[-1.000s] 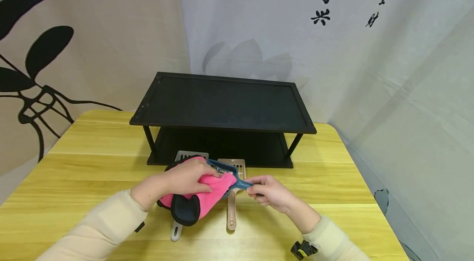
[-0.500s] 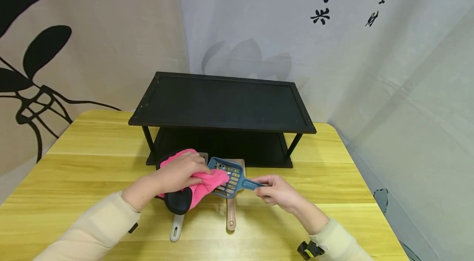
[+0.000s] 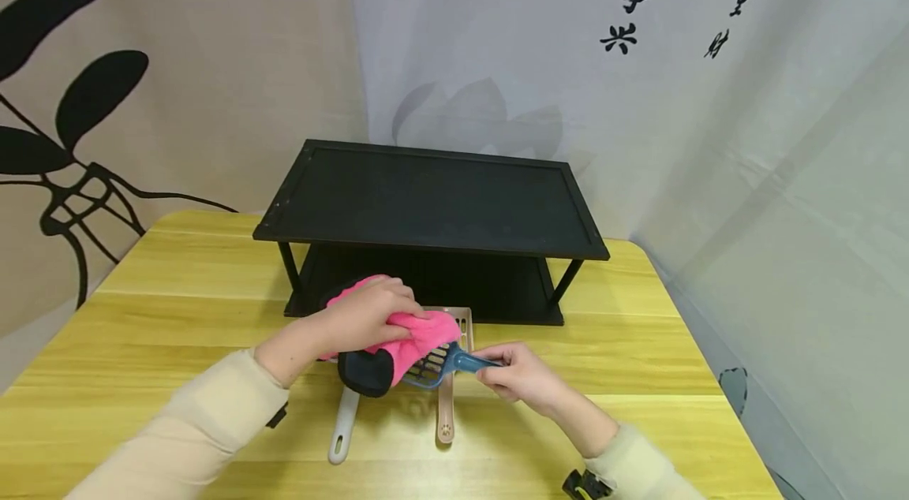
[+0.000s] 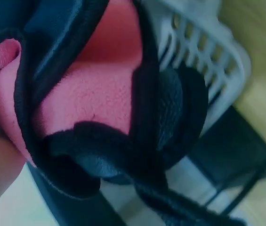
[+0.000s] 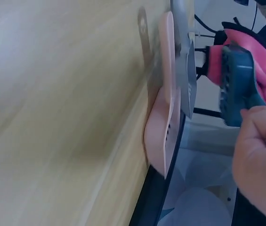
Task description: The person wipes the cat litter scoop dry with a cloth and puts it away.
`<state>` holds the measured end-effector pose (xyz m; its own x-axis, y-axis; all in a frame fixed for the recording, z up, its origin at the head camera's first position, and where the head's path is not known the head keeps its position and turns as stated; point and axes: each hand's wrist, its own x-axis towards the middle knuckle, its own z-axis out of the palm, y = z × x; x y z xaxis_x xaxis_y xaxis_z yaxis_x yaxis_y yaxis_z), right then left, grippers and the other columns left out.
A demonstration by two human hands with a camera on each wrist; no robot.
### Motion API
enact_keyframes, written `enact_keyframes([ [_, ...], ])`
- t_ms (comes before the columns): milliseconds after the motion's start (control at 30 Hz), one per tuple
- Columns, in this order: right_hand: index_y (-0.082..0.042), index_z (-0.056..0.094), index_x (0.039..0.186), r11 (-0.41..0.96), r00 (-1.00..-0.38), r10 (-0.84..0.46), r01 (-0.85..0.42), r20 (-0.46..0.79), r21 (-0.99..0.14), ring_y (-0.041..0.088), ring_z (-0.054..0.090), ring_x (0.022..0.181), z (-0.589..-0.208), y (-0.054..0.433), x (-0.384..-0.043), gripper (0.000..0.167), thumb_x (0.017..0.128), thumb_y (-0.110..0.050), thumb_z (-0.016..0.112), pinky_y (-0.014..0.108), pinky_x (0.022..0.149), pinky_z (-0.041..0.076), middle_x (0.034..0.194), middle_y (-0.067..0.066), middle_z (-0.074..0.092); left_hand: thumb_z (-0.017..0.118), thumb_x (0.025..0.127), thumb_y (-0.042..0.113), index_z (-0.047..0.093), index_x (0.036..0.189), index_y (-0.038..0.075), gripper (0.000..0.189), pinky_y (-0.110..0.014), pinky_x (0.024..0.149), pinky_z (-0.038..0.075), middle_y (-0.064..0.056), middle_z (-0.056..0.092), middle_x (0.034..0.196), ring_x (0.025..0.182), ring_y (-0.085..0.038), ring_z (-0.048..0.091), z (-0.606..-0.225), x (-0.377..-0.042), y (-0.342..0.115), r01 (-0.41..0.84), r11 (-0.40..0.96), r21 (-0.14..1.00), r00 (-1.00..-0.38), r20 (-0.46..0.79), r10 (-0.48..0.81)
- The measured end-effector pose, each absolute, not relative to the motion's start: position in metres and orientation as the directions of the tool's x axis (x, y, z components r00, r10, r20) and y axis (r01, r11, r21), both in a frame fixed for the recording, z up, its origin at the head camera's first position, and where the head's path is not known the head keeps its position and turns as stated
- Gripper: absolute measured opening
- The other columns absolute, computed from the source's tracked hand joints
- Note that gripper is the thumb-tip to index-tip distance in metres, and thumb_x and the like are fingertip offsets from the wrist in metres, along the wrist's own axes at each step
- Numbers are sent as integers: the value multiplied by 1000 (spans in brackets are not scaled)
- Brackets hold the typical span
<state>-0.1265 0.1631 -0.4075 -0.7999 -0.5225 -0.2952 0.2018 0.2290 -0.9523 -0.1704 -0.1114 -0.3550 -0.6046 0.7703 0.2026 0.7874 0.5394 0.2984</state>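
Observation:
My left hand grips a bright pink cloth with black edging, laid over the head of a blue slotted litter scoop. The right hand pinches that scoop by its handle, above the table. Slots show below the cloth's edge; the rest of the scoop head is covered. In the right wrist view, the blue scoop is lifted clear of the table with the pink cloth against it. The left wrist view shows the cloth bunched and folded in the fingers.
A beige-pink scoop lies on the wooden table under the blue one. To its left lies a whitish scoop, its head hidden by the cloth. Behind stands a black two-tier shelf, close to the scoop heads.
The cloth first slid left, baring the blue scoop's slotted head, and then came back right over it. The right hand shifted slightly right and kept its hold on the handle.

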Motion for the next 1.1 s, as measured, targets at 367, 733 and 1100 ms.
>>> enact_keyframes([
  [367,5,60,120,319,-806,-547,48,-225,-947,4,31,46,-406,159,-120,37,85,-5,60,16,44,28,57,-5,40,79,73,25,74,94,18,22,-30,77,45,6,66,83,80,-10,54,-378,-170,-103,743,614,265,-669,274,691],
  [733,4,61,119,340,-815,-537,24,-215,-940,3,32,49,-403,166,-120,36,84,-5,61,16,46,28,60,-5,40,82,70,20,74,89,16,21,-29,72,45,5,67,80,74,-8,51,-375,-171,-113,696,652,299,-718,288,634],
  [1100,11,55,122,265,-785,-559,137,-267,-955,3,32,48,-406,182,-115,41,84,-5,58,15,45,27,64,-5,46,78,75,17,71,92,12,18,-23,63,47,0,68,83,70,-13,53,-374,-178,-166,406,635,658,-901,172,397],
])
